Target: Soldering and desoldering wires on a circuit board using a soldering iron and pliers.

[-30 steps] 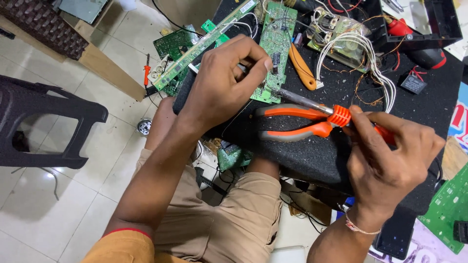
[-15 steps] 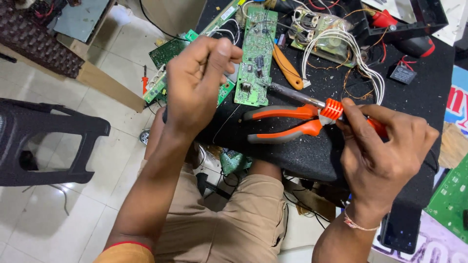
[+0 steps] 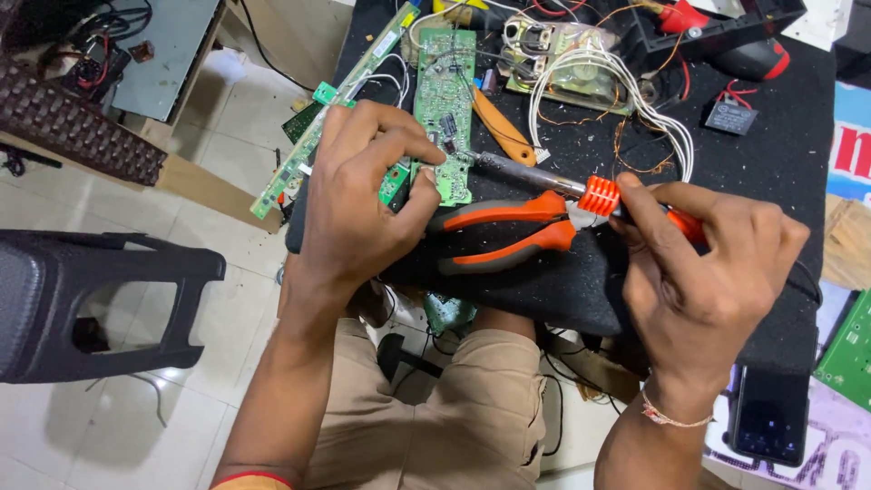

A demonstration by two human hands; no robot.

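My left hand (image 3: 363, 200) pinches the lower edge of a green circuit board (image 3: 445, 100) that lies on the black table mat (image 3: 726, 172). My right hand (image 3: 708, 272) grips the orange handle of a soldering iron (image 3: 562, 186); its metal tip touches the board's lower right edge near my left fingers. Orange-handled pliers (image 3: 504, 231) lie on the mat between my two hands, just below the iron.
A long narrow green board (image 3: 336, 100) slants off the mat's left edge. A wired component with white leads (image 3: 590, 63), an orange tool (image 3: 499, 127) and a red-black tool (image 3: 744, 45) lie behind. A black stool (image 3: 82, 299) stands left; a phone (image 3: 769, 413) lies lower right.
My left hand came down from above the board and now pinches its lower edge. The iron's tip stays at the board. The view has shifted slightly.
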